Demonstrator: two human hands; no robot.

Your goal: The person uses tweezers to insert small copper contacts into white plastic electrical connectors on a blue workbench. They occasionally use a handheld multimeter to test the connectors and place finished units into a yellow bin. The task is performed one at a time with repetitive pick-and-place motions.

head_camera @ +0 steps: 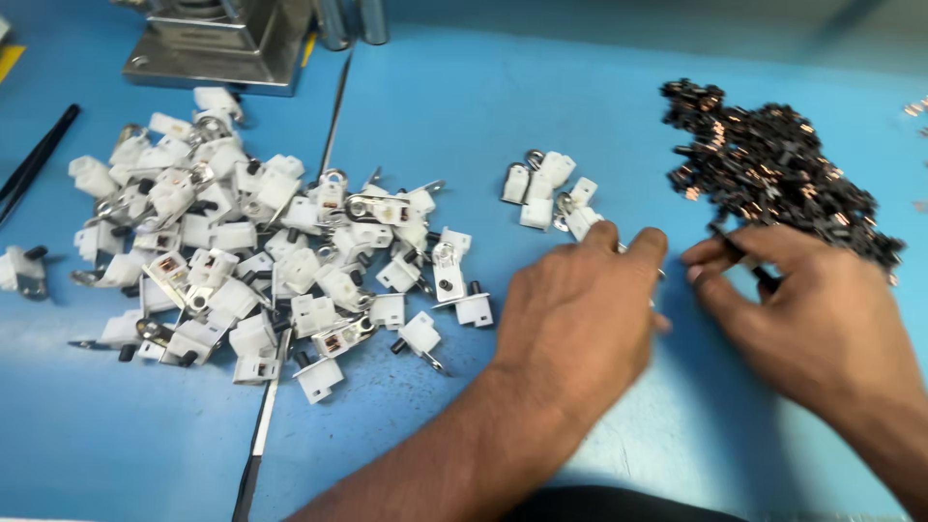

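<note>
Both hands lie low over the blue desk (464,116), near the right side of it, close together but not touching each other.

The left hand (580,309) is seen from the back, palm down. Its fingers are curled loosely and held together, and the fingertips (604,235) reach the lower edge of a small group of white plastic parts (543,188), where they touch or almost touch the nearest white piece. Whether something is pinched under the fingers cannot be seen, because the back of the hand covers it.

The right hand (802,309) is also palm down, at the lower edge of a heap of small black and copper parts (773,164). Its thumb and first fingers are brought together on a small dark piece (742,253), which looks like one of the black parts; the picture is a little blurred here, so the grip is not fully clear.

Far to the left of the hands there is a big pile of white plastic parts with metal tabs (251,261), spread over the desk. A thin metal strip (259,435) lies below this pile, black tweezers (34,159) lie at the left edge, and a metal machine base (217,43) stands at the top.
</note>
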